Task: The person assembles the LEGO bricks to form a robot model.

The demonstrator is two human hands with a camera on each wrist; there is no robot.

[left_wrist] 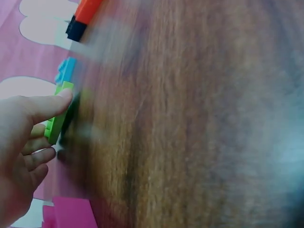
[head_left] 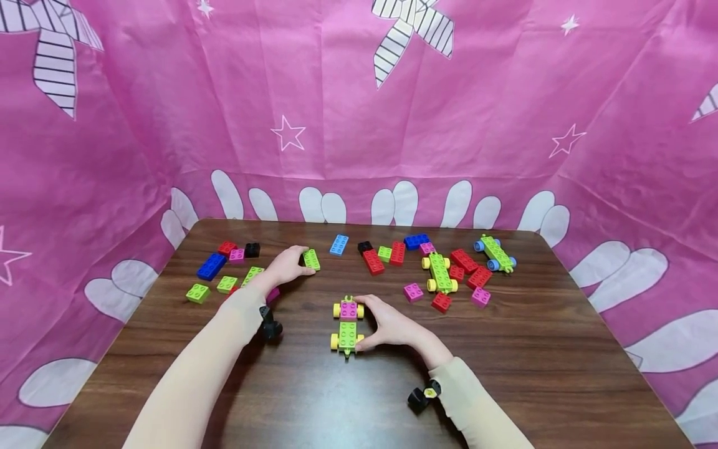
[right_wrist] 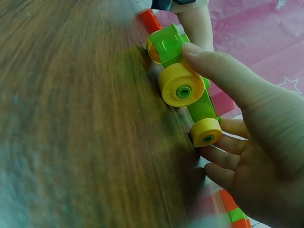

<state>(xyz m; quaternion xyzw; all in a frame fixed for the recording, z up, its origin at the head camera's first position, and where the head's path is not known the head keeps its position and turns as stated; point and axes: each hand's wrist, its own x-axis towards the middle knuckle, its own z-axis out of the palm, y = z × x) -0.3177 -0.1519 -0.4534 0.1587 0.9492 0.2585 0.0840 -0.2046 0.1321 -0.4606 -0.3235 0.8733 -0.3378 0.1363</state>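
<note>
My left hand (head_left: pixel 285 265) pinches a lime-green building brick (head_left: pixel 311 260) between thumb and fingers at the back left of the table. The left wrist view shows that brick (left_wrist: pixel 58 118) tilted, studs facing the fingers' side. Near the table's middle, my right hand (head_left: pixel 391 323) holds a lime-green toy car base (head_left: pixel 348 337) with yellow wheels, thumb at the near end and fingers at the far end. A pink brick (head_left: pixel 348 310) sits on the base's far part. Close up in the right wrist view, the thumb lies on the car base (right_wrist: pixel 202 105).
Loose bricks lie around my left hand, among them a blue brick (head_left: pixel 211 265). A light-blue brick (head_left: pixel 339 244) is right of it. Another yellow-wheeled base (head_left: pixel 440 272), a blue-wheeled base (head_left: pixel 497 254) and several red bricks (head_left: pixel 463 260) occupy the back right. A pink curtain (head_left: pixel 348 156) surrounds the table.
</note>
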